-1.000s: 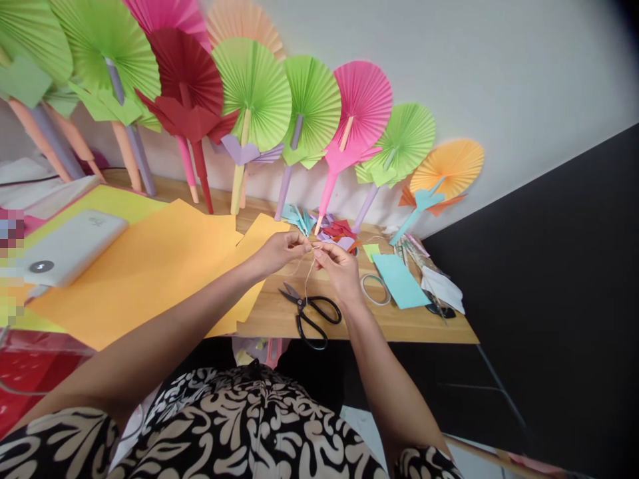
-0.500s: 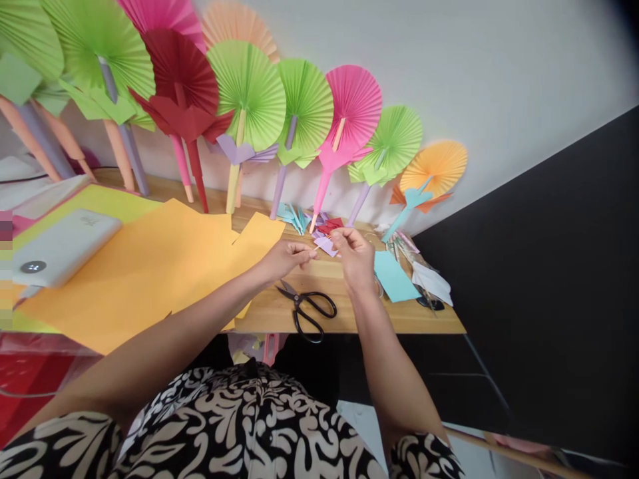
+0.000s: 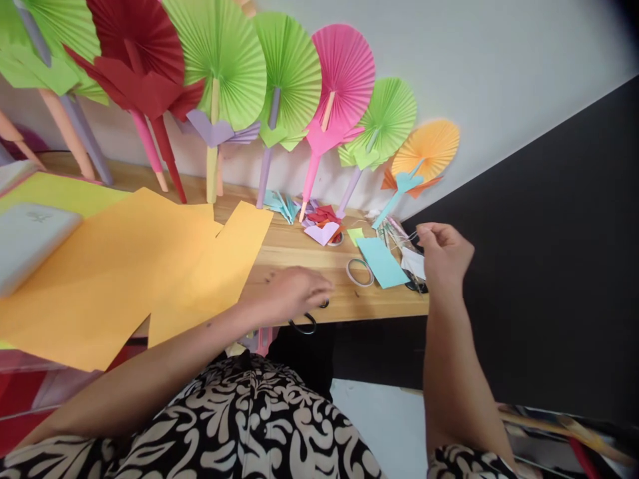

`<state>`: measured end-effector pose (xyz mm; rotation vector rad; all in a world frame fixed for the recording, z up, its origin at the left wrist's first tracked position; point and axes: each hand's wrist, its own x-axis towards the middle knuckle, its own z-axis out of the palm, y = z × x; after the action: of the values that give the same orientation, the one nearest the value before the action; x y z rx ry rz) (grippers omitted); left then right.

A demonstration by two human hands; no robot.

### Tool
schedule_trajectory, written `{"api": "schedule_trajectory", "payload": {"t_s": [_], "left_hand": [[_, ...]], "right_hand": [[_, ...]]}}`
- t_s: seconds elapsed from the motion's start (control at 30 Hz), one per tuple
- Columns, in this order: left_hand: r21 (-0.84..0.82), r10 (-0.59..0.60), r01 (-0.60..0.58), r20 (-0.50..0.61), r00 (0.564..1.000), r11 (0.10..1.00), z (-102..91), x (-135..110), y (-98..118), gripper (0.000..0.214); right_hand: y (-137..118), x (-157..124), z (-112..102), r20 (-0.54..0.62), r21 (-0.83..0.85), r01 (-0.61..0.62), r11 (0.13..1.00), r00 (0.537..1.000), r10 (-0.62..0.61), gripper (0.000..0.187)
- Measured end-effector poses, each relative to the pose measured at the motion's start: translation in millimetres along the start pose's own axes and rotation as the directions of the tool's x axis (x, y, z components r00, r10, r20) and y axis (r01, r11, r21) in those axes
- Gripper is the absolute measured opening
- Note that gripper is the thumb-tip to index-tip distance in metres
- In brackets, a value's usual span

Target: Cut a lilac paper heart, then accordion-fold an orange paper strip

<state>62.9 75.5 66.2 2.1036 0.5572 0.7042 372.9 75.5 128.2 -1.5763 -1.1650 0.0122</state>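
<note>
My left hand [image 3: 294, 293] lies low on the wooden table [image 3: 299, 256], covering the black scissors [image 3: 304, 326]; only one handle loop shows below it. The hand is smeared by motion, so its grip is unclear. My right hand [image 3: 444, 256] is raised past the table's right end. Its thumb and fingers pinch a thin pale thread [image 3: 404, 238] that runs leftward towards the paper bits.
Large orange paper sheets [image 3: 124, 266] cover the table's left half, with a white device [image 3: 24, 236] on them. A tape ring [image 3: 359, 271], a cyan card [image 3: 382, 261] and coloured scraps [image 3: 322, 223] lie at the right. Pleated paper fans [image 3: 344, 73] lean along the wall.
My hands have parted. The right hand pulled the thread out to the right, and the left hand dropped onto the scissors. The view shifted down and to the right.
</note>
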Motion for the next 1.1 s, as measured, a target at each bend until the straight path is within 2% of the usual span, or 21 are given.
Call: {"api": "schedule_trajectory", "payload": {"t_s": [0.07, 0.1, 0.17, 0.23, 0.3, 0.33, 0.37, 0.43, 0.5, 0.57, 0.67, 0.73, 0.83, 0.87, 0.9, 0.97, 1.03, 1.1], "left_hand": [[-0.033, 0.148, -0.144, 0.220, 0.964, 0.989, 8.9, -4.0, 17.5, 0.021], [-0.053, 0.195, -0.188, 0.288, 0.937, 0.981, 12.7, -6.1, 23.2, 0.020], [-0.077, 0.234, -0.221, 0.373, 0.898, 0.972, 18.6, -9.7, 27.5, 0.022], [-0.076, 0.219, -0.207, 0.410, 0.885, 0.975, 21.6, -12.8, 24.4, 0.022], [-0.067, 0.185, -0.172, 0.403, 0.896, 0.983, 21.5, -15.8, 18.3, 0.021], [-0.067, 0.168, -0.154, 0.393, 0.904, 0.986, 20.3, -17.2, 15.4, 0.021], [-0.071, 0.154, -0.137, 0.384, 0.910, 0.988, 18.5, -18.8, 13.1, 0.021], [-0.089, 0.136, -0.110, 0.377, 0.916, 0.990, 13.7, -21.8, 10.5, 0.022], [-0.117, 0.122, -0.082, 0.385, 0.915, 0.990, 9.0, -24.6, 10.3, 0.023], [-0.157, 0.120, -0.061, 0.407, 0.905, 0.986, 5.9, -26.5, 11.3, 0.024], [-0.223, 0.136, -0.030, 0.478, 0.868, 0.974, 5.0, -27.5, 11.0, 0.026], [-0.250, 0.136, 0.000, 0.525, 0.840, 0.968, 5.8, -28.5, 8.1, 0.027], [-0.310, 0.123, 0.067, 0.556, 0.822, 0.949, 6.6, -33.2, 1.4, 0.028], [-0.342, 0.117, 0.098, 0.556, 0.823, 0.935, 6.7, -35.6, -0.8, 0.028], [-0.377, 0.111, 0.128, 0.551, 0.827, 0.917, 6.8, -38.1, -2.9, 0.028], [-0.444, 0.103, 0.172, 0.531, 0.841, 0.879, 7.7, -42.9, -6.6, 0.029], [-0.495, 0.101, 0.198, 0.514, 0.852, 0.846, 10.5, -47.1, -9.5, 0.031], [-0.526, 0.099, 0.221, 0.512, 0.854, 0.821, 15.1, -51.0, -12.2, 0.034]], "right_hand": [[12.4, -0.9, 13.9, 0.100, -0.118, 0.072, 0.990, 0.993, -0.060, 0.014], [18.6, -4.4, 26.2, 0.191, -0.195, 0.143, 0.970, 0.976, -0.105, 0.015], [28.4, -18.3, 58.1, 0.312, -0.231, 0.196, 0.953, 0.943, -0.118, 0.016], [30.8, -39.9, 92.9, 0.428, -0.224, 0.228, 0.948, 0.897, -0.114, 0.016], [24.8, -63.9, 121.1, 0.548, -0.188, 0.264, 0.946, 0.828, -0.122, 0.016], [19.7, -74.8, 130.3, 0.602, -0.160, 0.282, 0.946, 0.787, -0.132, 0.021], [14.2, -84.0, 135.3, 0.661, -0.125, 0.309, 0.943, 0.734, -0.153, 0.034], [5.3, -96.4, 133.1, 0.728, -0.080, 0.370, 0.925, 0.656, -0.199, 0.052], [2.9, -102.2, 118.1, 0.721, -0.089, 0.388, 0.917, 0.660, -0.209, 0.055], [6.9, -106.1, 97.8, 0.640, -0.146, 0.359, 0.922, 0.745, -0.188, 0.050], [16.0, -119.4, 73.1, 0.539, -0.157, 0.297, 0.942, 0.825, -0.171, 0.043], [18.2, -135.1, 64.4, 0.564, -0.119, 0.300, 0.946, 0.805, -0.184, 0.035], [15.5, -155.8, 62.0, 0.664, -0.068, 0.370, 0.926, 0.710, -0.235, 0.028], [14.6, -158.1, 63.7, 0.676, -0.060, 0.389, 0.920, 0.693, -0.249, 0.028], [14.4, -157.0, 66.6, 0.673, -0.063, 0.401, 0.914, 0.693, -0.258, 0.028], [16.6, -145.0, 75.7, 0.646, -0.134, 0.424, 0.896, 0.723, -0.245, 0.029], [21.5, -124.9, 89.1, 0.649, -0.288, 0.447, 0.847, 0.741, -0.171, 0.030], [26.7, -105.3, 105.7, 0.671, -0.425, 0.456, 0.782, 0.739, -0.066, 0.030]]}}
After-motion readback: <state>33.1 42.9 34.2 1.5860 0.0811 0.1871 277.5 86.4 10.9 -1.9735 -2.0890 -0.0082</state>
